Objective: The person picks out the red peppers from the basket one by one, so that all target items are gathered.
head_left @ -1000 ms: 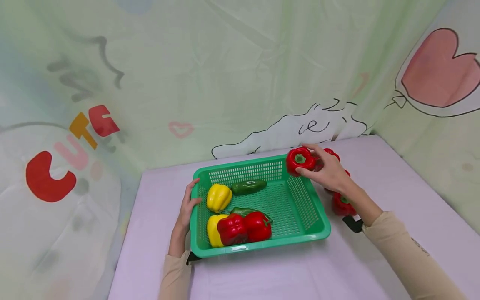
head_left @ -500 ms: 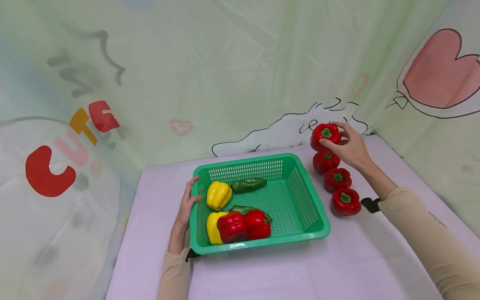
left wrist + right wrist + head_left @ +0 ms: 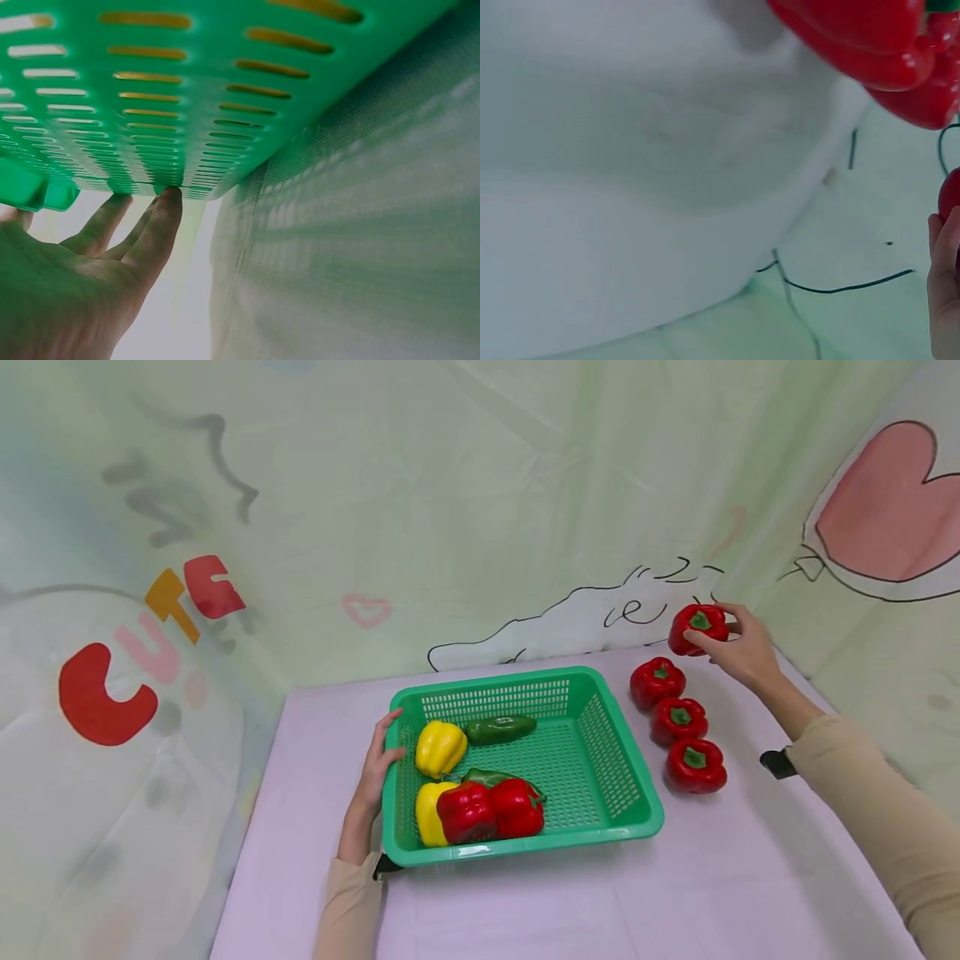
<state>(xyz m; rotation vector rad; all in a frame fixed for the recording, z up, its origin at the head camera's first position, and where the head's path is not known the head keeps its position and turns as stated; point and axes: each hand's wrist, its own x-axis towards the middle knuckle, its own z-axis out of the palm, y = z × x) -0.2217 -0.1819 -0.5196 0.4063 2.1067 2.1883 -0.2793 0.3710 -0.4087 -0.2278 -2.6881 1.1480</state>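
Note:
My left hand [image 3: 373, 772] holds the left rim of a green plastic basket [image 3: 525, 850], thumb over the edge. In the left wrist view, fingers [image 3: 154, 236] touch the slotted outer wall. Inside the basket are two yellow bell peppers [image 3: 440, 749], two red bell peppers [image 3: 467, 812] side by side, a dark green pepper [image 3: 500, 729] and another green one [image 3: 487, 777] partly hidden. At the back right, my right hand [image 3: 746, 647] holds a red bell pepper [image 3: 696, 628] above the table, stem toward the head camera. The right wrist view catches this hand [image 3: 946, 300] only at its edge.
Three red bell peppers, a rear one [image 3: 657, 683], a middle one [image 3: 679, 722] and a front one [image 3: 695, 767], stand in a row right of the basket on the lilac table [image 3: 517, 910]. A printed curtain [image 3: 450, 527] hangs behind the table and along its sides.
My right hand has carried the red bell pepper from the basket's back right corner rightward, past the row of red peppers. My left hand and the basket have stayed in place.

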